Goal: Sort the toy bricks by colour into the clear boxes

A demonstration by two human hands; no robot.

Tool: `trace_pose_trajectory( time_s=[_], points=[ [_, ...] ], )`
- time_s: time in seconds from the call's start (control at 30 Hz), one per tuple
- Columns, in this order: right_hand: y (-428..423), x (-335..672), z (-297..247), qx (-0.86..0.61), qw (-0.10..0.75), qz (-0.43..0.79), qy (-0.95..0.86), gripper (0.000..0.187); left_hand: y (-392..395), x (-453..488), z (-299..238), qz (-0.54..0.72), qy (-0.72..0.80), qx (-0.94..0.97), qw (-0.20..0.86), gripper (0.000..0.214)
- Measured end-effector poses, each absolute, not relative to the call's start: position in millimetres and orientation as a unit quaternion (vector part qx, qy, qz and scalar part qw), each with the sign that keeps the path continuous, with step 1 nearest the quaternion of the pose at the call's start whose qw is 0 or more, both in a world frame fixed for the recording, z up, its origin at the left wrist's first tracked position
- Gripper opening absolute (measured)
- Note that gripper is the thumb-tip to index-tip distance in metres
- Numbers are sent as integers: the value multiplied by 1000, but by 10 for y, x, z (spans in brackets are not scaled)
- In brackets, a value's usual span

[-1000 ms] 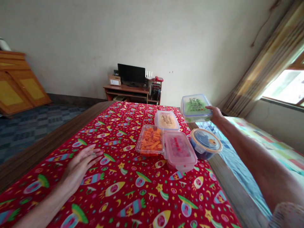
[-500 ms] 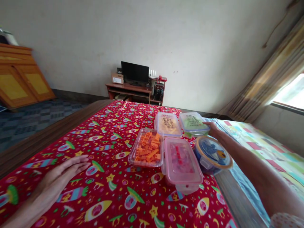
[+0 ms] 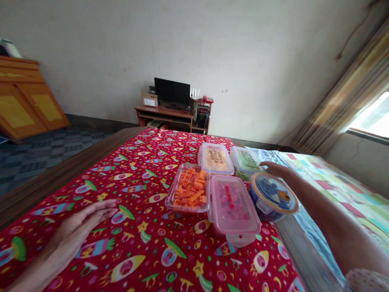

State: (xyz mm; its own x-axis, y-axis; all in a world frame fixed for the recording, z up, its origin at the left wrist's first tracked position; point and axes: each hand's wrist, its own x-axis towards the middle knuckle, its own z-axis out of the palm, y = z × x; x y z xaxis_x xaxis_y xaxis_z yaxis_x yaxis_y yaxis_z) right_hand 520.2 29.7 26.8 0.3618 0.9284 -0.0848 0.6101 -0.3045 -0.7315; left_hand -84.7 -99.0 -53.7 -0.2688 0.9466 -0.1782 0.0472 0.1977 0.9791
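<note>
My left hand (image 3: 88, 219) is held over the red patterned cloth (image 3: 142, 259), fingers stretched out and nothing in it. At the far right, my right hand (image 3: 272, 168) is at the right edge of a clear lidded container of green pieces (image 3: 246, 159), fingers closed at its rim and partly hidden. Left of that container stands a lidded one with pale orange contents (image 3: 216, 158). Nearer me are an open clear tray of orange toy bricks (image 3: 190, 190), a pink-lidded container (image 3: 233, 205) and a round container with blue pieces (image 3: 272, 194).
Beyond the cloth stand a desk (image 3: 165, 113) with a monitor (image 3: 172, 93) and a red telephone (image 3: 208, 99). A wooden cabinet (image 3: 28, 97) is at the left. On the right lies a chequered cover (image 3: 337, 182) beneath a curtain (image 3: 331, 109).
The container of green pieces has come down, and my right hand at its edge is slightly lower. My left hand has hardly moved.
</note>
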Motion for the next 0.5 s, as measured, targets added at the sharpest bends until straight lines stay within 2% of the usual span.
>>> trace_pose_trajectory(
  time_s=[0.1,0.23,0.37,0.5],
  points=[
    [357,5183,294,-797,282,285,-451,19,-1003,-842,-530,495,631,407,438,55],
    [410,5038,412,-806,290,159,-490,37,-1023,-815,-494,477,640,435,416,53],
    [401,4767,502,-759,206,54,-615,37,-1054,-746,-408,473,639,447,411,52],
    [365,4520,463,-686,139,80,-709,33,-1080,-698,-356,463,643,454,407,52]
  ],
)
